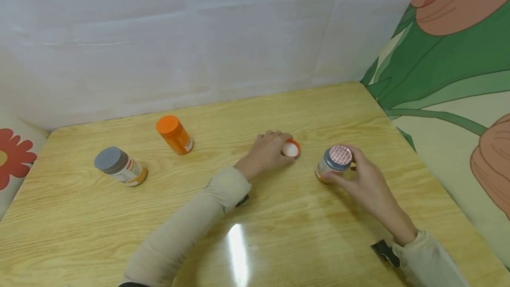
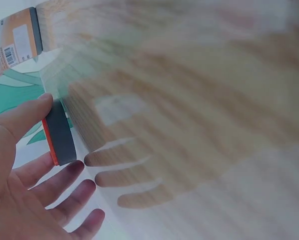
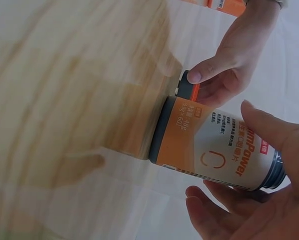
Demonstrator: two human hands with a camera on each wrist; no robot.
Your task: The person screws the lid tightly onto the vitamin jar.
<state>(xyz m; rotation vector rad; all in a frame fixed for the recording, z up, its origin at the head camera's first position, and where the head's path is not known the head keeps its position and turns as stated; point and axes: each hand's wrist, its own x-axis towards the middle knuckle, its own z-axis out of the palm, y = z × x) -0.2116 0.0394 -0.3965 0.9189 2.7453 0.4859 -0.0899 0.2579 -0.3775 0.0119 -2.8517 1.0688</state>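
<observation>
In the head view my left hand point(image 1: 268, 152) pinches a round screw cap point(image 1: 291, 149), which sits inside up on the table, white within an orange-red rim. The left wrist view shows the cap's dark grey side point(image 2: 60, 132) between thumb and fingertips. To its right stands an upright supplement bottle point(image 1: 323, 170), white and orange with a dark blue-grey neck. A pinkish, grid-patterned seal point(image 1: 341, 155) covers its mouth. My right hand point(image 1: 370, 185) grips this bottle, thumb on the near side and fingers round the far side. Printed lettering shows on its label point(image 3: 224, 145).
Toward the left of the wooden table point(image 1: 99, 234) stands a similar bottle with a grey cap point(image 1: 123, 167). Behind it is an orange bottle point(image 1: 175, 135) with an orange cap. A white sheet point(image 1: 179, 43) hangs along the back, and flower-printed cloth point(image 1: 446, 74) borders the right edge.
</observation>
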